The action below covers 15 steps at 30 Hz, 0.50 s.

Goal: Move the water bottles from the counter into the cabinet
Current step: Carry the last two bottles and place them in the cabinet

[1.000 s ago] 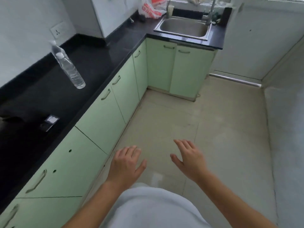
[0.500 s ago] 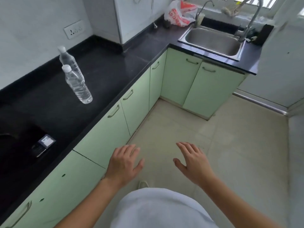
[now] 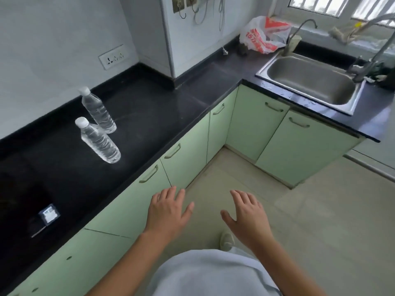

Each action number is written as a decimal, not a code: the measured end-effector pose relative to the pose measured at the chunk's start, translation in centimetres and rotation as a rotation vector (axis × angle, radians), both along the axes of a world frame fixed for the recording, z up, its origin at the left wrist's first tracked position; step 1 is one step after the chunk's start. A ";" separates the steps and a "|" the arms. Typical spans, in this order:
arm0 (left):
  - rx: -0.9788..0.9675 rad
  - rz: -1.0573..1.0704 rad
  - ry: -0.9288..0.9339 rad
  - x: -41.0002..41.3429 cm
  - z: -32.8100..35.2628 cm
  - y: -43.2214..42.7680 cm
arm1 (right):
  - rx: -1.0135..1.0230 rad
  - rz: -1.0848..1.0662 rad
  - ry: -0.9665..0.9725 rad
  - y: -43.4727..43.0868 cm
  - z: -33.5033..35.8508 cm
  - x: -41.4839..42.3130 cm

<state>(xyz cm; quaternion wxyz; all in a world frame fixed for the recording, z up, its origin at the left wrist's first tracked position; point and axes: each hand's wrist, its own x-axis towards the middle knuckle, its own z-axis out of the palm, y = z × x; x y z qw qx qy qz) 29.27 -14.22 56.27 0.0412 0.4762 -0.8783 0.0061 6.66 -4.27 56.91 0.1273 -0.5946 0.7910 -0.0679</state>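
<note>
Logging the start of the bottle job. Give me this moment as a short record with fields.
bottles: near bottle and far bottle, capped, standing close together
surface: black counter
left hand: left hand flat, fingers spread, holding nothing
right hand: right hand likewise, over the floor
cabinet: green cabinet doors under the counter, all closed
other: steel sink in the far run, plastic bag beside it
task state: no bottle picked up yet
</note>
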 end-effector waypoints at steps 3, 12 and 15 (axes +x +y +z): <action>-0.001 0.158 0.035 -0.2 0.7 -1.0 | 0.007 0.148 -0.023 -5.2 0.3 -2.0; 0.002 0.738 -0.002 5.8 3.0 -0.6 | 0.015 0.658 0.010 -19.3 2.2 3.1; -0.016 0.851 0.016 8.1 3.2 -1.8 | -0.013 0.767 0.015 -22.6 3.1 7.1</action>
